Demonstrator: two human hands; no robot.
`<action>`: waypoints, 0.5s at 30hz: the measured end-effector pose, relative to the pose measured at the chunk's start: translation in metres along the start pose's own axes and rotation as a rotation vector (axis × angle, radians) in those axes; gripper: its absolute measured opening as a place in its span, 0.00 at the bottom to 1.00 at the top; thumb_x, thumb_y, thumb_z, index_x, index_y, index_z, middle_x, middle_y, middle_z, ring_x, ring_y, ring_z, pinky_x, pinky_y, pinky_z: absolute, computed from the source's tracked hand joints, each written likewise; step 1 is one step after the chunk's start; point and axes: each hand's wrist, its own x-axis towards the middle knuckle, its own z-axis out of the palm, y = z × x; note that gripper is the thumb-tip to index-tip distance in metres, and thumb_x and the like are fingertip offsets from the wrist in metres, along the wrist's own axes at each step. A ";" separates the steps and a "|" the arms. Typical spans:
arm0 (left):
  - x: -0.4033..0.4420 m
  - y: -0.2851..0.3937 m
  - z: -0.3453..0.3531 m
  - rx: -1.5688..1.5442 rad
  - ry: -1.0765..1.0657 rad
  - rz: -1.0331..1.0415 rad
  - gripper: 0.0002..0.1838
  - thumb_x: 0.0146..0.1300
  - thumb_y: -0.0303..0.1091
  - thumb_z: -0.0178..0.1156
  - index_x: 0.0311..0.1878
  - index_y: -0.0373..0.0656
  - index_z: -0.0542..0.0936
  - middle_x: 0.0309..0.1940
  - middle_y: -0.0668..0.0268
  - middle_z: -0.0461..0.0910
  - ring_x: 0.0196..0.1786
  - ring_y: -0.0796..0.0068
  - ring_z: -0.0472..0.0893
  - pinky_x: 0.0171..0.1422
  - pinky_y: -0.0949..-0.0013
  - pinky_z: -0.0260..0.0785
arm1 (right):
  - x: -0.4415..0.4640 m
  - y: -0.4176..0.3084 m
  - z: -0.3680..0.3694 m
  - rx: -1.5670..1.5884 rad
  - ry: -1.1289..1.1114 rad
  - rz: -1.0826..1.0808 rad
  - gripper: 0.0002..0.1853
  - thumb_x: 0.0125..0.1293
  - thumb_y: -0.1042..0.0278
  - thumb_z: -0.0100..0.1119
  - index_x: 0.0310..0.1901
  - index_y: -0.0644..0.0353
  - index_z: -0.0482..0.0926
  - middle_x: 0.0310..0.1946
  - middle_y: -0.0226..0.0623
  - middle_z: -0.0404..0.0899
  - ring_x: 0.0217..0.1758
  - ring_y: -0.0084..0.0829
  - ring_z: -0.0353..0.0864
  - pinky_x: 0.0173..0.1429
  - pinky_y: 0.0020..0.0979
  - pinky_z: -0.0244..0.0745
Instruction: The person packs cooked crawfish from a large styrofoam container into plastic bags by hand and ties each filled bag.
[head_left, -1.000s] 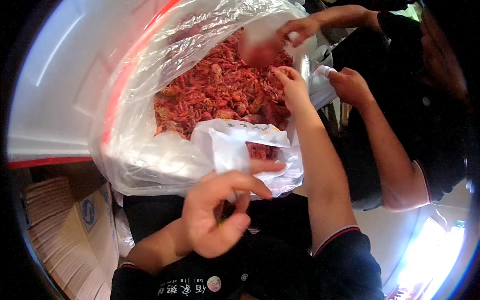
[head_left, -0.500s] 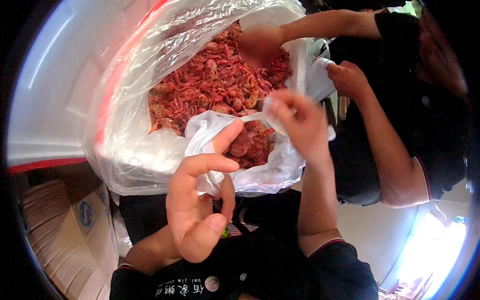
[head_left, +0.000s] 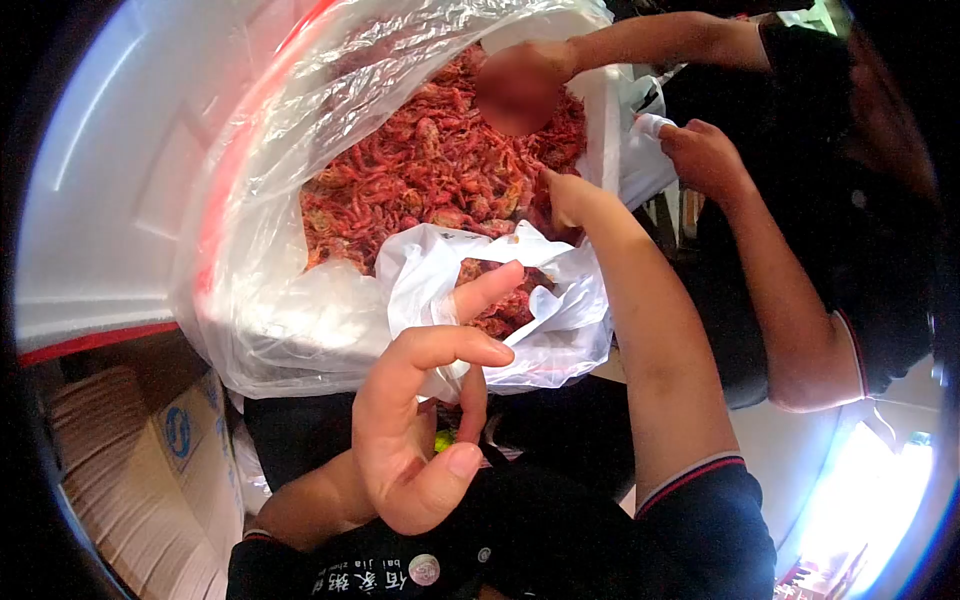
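Bag (head_left: 570, 350) at tub's (head_left: 601, 130) near-right corner, some crayfish (head_left: 507, 313) in! | big heap (head_left: 420, 170) remains | left hand (head_left: 393, 430) loosely curled by bag, hold unclear | right hand (head_left: 578, 202) in heap, fingertips hidden, can't tell grasp

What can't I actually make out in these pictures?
Head view: the right hand has its fingertips lost among the red shellfish, so whether it grips any is unclear.
Head view: a co-worker's reaching hand is mostly covered by a round blurred patch.
Head view: the lower contents of the nearer white bag are hidden by its walls.
Head view: print on the carton is too small to read.
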 end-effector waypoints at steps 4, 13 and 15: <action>-0.002 0.003 -0.002 0.017 -0.019 -0.037 0.25 0.53 0.35 0.54 0.54 0.34 0.65 0.65 0.40 0.56 0.21 0.84 0.66 0.32 0.80 0.60 | -0.027 -0.005 0.001 0.036 -0.093 0.132 0.35 0.46 0.71 0.63 0.58 0.69 0.62 0.42 0.54 0.78 0.49 0.49 0.78 0.48 0.40 0.74; -0.001 0.006 0.002 0.067 0.086 -0.108 0.29 0.57 0.51 0.56 0.52 0.37 0.65 0.63 0.40 0.59 0.20 0.84 0.64 0.24 0.82 0.55 | -0.095 -0.021 -0.032 0.480 0.533 0.103 0.23 0.49 0.72 0.61 0.50 0.62 0.72 0.37 0.51 0.80 0.40 0.45 0.81 0.43 0.37 0.76; -0.001 0.006 0.004 0.049 0.098 -0.114 0.29 0.56 0.51 0.56 0.52 0.37 0.65 0.64 0.40 0.59 0.20 0.85 0.64 0.24 0.83 0.55 | -0.111 -0.019 -0.042 1.287 0.487 0.201 0.20 0.50 0.74 0.59 0.48 0.62 0.74 0.35 0.43 0.80 0.34 0.34 0.80 0.35 0.31 0.77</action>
